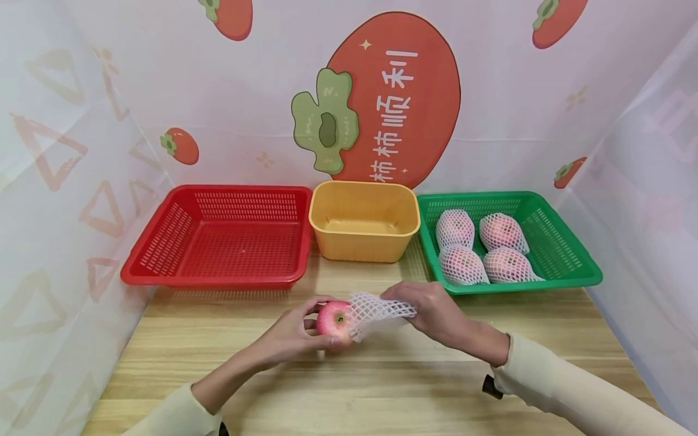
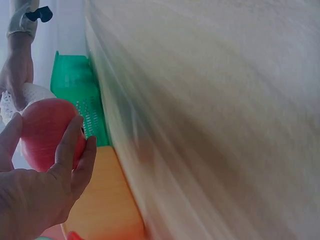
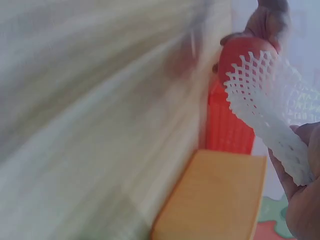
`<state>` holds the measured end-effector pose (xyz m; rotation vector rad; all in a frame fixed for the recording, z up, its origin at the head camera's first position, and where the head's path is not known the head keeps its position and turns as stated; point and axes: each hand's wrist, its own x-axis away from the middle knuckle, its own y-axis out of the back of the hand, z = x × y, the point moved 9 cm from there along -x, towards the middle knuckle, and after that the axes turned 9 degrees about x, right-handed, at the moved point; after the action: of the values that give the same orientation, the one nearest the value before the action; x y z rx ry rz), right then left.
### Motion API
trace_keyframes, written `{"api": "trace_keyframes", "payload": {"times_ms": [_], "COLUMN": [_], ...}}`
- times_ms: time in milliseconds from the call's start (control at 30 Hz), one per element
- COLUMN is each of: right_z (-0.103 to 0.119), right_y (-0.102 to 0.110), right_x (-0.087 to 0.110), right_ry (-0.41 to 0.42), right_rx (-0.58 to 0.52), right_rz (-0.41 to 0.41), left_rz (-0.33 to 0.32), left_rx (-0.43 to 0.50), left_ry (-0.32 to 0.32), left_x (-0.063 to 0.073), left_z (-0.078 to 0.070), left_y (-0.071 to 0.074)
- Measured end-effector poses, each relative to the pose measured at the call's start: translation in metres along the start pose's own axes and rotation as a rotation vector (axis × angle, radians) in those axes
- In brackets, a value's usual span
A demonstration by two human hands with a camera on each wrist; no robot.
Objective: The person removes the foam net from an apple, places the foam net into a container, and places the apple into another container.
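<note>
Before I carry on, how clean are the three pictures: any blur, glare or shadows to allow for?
Head: evenly lit, mostly crisp, soft shadows on the pale wood-grain tabletop below the left hand and right hand; left wrist: tabletop smeared, round pinkish-red apple clearer; right wrist: tabletop smeared too, pale haze around the white foam-mesh sleeve.

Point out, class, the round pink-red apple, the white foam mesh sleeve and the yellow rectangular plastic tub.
Round pink-red apple [image 1: 331,321], head view: on its bare skin.
White foam mesh sleeve [image 3: 266,111], right wrist view: on the middle of its netting.
Yellow rectangular plastic tub [image 1: 362,246], head view: on its front outer wall.
</note>
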<state>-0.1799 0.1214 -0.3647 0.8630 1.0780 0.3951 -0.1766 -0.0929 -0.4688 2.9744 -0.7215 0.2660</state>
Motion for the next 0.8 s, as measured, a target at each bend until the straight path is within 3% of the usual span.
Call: {"api": "trace_keyframes", "payload": {"times_ms": [367, 600, 800], "right_z": [-0.023, -0.036, -0.055], "right_y": [0.032, 0.051, 0.062], "right_x": [-0.022, -0.041, -0.058], "right_ry": [-0.059, -0.07, -0.108], "right_rx": [0.094, 0.169, 0.218], "right_rz": [0.0, -0.018, -0.033], "left_rz": [-0.064, -0.071, -0.127], "left_rx": [-0.083, -0.075, -0.186], "left_ry": [-0.036, -0.067, -0.087], "left_x": [0.014, 0.016, 0.019], "left_z": [-0.027, -0.045, -0.064], "left_y": [0.028, 0.043, 0.064]}}
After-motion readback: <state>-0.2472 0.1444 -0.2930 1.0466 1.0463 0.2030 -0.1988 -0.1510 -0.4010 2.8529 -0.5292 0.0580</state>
